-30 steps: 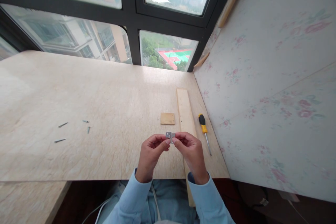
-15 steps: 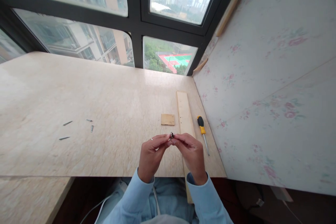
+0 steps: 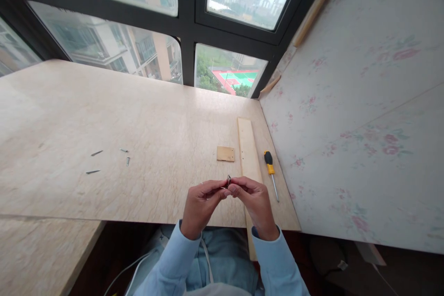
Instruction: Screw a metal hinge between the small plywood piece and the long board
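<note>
A small shiny metal hinge (image 3: 228, 181) is pinched between the fingertips of both hands, above the near part of the stone surface. My left hand (image 3: 203, 203) grips its left side, and my right hand (image 3: 252, 201) grips the right. The fingers cover much of it. Just beyond them lies a small square wooden piece (image 3: 225, 153) with holes near its right edge. A long wooden board (image 3: 248, 148), also with small holes, runs beneath my right forearm and past the near edge. Right of the board rests a screwdriver (image 3: 268, 163) with a black and yellow handle, its tip towards me.
On the left of the stone surface (image 3: 149, 120) lie two small screws (image 3: 128, 161) and two thin pointed metal pieces (image 3: 93, 172). A floral-papered wall (image 3: 364, 115) bounds the right side. Dark-framed windows (image 3: 187, 32) stand along the back.
The hinge, seen as a wider V shape before, now looks narrower and more folded between my fingers. The whole view has shifted slightly; the things on the surface lie as they did.
</note>
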The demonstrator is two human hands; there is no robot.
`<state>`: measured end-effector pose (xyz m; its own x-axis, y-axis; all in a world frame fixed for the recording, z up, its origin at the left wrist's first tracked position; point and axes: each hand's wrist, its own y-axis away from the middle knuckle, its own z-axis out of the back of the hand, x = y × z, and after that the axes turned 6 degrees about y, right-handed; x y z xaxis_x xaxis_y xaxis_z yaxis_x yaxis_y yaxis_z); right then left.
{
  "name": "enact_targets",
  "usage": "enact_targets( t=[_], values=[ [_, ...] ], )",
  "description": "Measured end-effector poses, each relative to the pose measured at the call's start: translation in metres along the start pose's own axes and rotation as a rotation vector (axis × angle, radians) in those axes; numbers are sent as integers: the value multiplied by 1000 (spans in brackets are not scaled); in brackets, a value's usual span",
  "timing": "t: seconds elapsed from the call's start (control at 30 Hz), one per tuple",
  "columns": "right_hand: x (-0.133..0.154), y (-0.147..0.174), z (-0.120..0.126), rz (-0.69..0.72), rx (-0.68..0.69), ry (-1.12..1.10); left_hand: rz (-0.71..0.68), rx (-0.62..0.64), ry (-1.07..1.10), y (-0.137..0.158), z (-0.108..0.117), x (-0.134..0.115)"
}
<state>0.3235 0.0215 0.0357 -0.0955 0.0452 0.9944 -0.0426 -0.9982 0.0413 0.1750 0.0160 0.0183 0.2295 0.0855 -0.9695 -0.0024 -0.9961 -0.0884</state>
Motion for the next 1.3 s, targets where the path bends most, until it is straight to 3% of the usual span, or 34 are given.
enact_targets(
  t=[0.4,0.63,0.97,1.3],
  values=[
    [7,-7,7,-67,24,-49,234,0,253,-13,-8,-12],
    [1,-7,10,-132,91,-84,377,-24,372,-15,-10,-4],
    [-12,-10,17,-124,135,29,482,25,317,-17,-9,15],
    [-22,-34,42,-9,111,274,422,114,200,-69,-19,35]
  ],
)
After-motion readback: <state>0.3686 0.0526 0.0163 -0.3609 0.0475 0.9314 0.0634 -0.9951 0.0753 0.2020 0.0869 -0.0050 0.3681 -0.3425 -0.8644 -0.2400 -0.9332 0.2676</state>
